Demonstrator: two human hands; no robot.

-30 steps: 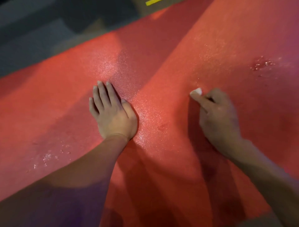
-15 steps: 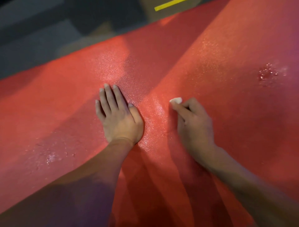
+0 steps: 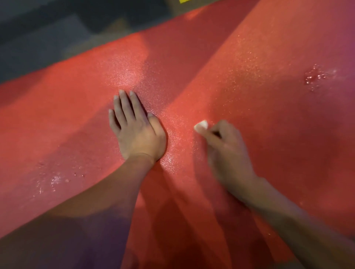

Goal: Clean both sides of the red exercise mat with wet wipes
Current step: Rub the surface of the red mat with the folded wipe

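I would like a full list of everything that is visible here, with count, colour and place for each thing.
exercise mat: one, red, covers most of the view, under both hands
wet wipe: one, white, small wad, pinched by the right hand against the mat
wet patches: two, shiny droplets, one far right, one lower left
floor: dark grey, beyond the mat at top left
yellow strip: one, at the top edge
left hand: flat on the mat, fingers straight
right hand: blurred, fingers curled round the wipe
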